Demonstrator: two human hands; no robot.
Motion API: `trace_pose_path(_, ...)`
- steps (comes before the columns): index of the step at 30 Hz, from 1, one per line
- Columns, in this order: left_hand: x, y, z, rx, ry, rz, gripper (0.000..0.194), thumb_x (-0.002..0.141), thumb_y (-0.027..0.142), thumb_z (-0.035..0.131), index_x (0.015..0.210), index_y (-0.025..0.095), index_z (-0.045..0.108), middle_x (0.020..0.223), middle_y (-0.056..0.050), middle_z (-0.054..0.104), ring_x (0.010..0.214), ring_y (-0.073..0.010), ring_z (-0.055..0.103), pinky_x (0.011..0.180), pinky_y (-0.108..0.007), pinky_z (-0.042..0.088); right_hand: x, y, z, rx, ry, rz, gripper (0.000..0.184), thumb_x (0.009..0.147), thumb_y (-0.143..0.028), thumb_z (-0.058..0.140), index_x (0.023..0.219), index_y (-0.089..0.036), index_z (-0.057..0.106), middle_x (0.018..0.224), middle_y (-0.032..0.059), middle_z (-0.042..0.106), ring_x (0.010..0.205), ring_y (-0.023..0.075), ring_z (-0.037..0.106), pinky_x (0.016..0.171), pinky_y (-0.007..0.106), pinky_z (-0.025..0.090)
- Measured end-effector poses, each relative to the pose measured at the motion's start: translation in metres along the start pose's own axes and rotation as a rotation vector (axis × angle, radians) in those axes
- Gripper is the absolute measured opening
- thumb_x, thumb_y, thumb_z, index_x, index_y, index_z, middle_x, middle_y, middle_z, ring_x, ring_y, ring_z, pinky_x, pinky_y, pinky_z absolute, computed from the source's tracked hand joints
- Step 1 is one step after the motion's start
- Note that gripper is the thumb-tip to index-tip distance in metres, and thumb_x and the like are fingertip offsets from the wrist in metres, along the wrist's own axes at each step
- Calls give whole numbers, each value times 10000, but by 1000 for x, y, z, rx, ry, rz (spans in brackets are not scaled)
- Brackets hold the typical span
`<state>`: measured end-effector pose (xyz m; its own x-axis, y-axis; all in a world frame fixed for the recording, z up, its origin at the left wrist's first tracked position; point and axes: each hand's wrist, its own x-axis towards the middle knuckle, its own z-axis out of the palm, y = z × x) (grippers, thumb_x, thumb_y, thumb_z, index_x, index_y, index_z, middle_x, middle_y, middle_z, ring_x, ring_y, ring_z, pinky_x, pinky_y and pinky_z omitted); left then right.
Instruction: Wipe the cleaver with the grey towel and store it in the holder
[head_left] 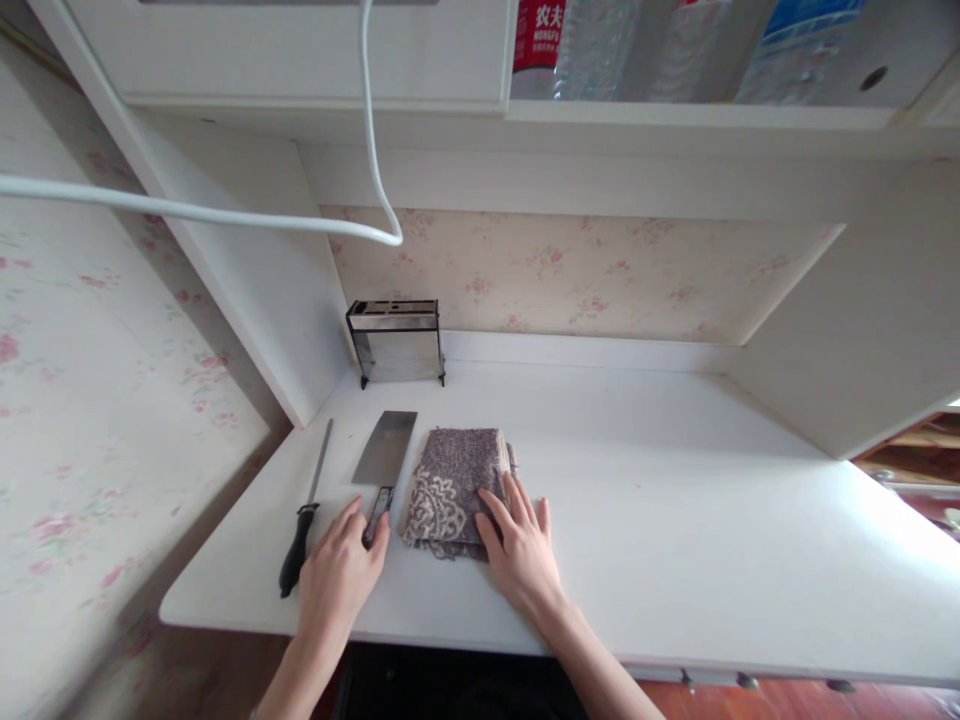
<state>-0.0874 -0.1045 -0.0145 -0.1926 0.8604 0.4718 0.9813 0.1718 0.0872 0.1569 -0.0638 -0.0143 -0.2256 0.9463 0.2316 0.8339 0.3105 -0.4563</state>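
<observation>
White desk (637, 560) against floral wallpaper (555, 265) at far side. Left hand (337, 565): thumb and fingers bent either side of the handle of the cleaver (386, 450); can't tell if gripping. Right hand (525, 550): fingers open, spread, resting on right near part of folded cloth (450, 480). Cleaver flat on desk, blade far, just left of cloth. Honing rod (298, 548) farther left, untouched. Slotted stand (394, 318) toward far left corner. Done, apparently: cloth folded, cleaver and rod laid out. Not yet: lifting either; can't tell beyond that.
</observation>
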Motion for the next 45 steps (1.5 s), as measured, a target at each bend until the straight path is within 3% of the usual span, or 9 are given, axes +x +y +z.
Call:
trace_pose_path(3, -2, -2, -3, -16, 13, -3, 318, 888, 462, 508, 741, 188, 573, 1243, -87, 620, 755, -207, 668, 575, -293, 445, -9, 9, -1, 156, 121, 29, 370, 970, -409, 373, 1248, -270, 572, 1502, 79, 330, 1391, 285, 274, 1098, 527, 268)
trace_pose_path(6, -2, -4, -9, -56, 130, 49, 300, 869, 441, 555, 731, 175, 560, 1178, -145, 605, 912, -260, 628, 754, -333, 470, -23, 17, -8, 332, 192, 37, 311, 966, -379, 394, 1142, -232, 605, 1288, 99, 554, 1195, 238, 506, 992, 387, 409)
trace_pose_path(8, -3, -1, -15, -128, 200, 113, 258, 862, 379, 582, 705, 176, 552, 1026, -148, 613, 939, -272, 585, 847, -371, 441, -31, 19, -13, 428, 113, 70, 273, 963, -369, 408, 1047, -229, 627, 1031, 70, 662, 957, 199, 611, 837, 301, 467)
trace_pose_path(10, -6, 10, -20, -252, 193, 178, 246, 872, 302, 573, 663, 185, 518, 829, -94, 585, 812, -225, 555, 809, -355, 427, -35, 18, -17, 464, -5, 98, 247, 957, -357, 425, 963, -235, 640, 869, 36, 673, 805, 177, 621, 723, 262, 456)
trace_pose_path(12, -10, 26, -21, -430, 78, 241, 297, 902, 247, 523, 619, 191, 449, 682, -32, 513, 676, -162, 505, 713, -299, 403, -33, 15, -20, 444, -66, 83, 231, 953, -328, 436, 902, -235, 640, 826, 19, 666, 763, 168, 606, 690, 251, 426)
trace_pose_path(17, -19, 64, -9, -754, -446, 272, 401, 960, 321, 411, 592, 184, 325, 572, 30, 427, 543, -84, 440, 559, -228, 310, -24, 8, -22, 327, -87, 3, 236, 951, -268, 430, 790, -223, 598, 754, -8, 644, 719, 145, 577, 689, 241, 367)
trace_pose_path(22, -13, 67, -2, -812, -577, 134, 429, 944, 444, 408, 607, 183, 363, 577, 34, 466, 571, -94, 456, 569, -230, 299, -27, 4, -18, 144, -147, -78, 325, 955, -313, 436, 658, -200, 503, 645, -25, 616, 604, 122, 550, 694, 259, 327)
trace_pose_path(45, -16, 65, -6, -808, -524, 166, 397, 937, 400, 425, 607, 183, 392, 598, 20, 508, 582, -104, 475, 581, -222, 322, -27, 2, -18, 74, -144, -104, 377, 973, -329, 404, 637, -200, 514, 640, -13, 629, 595, 126, 569, 689, 273, 331)
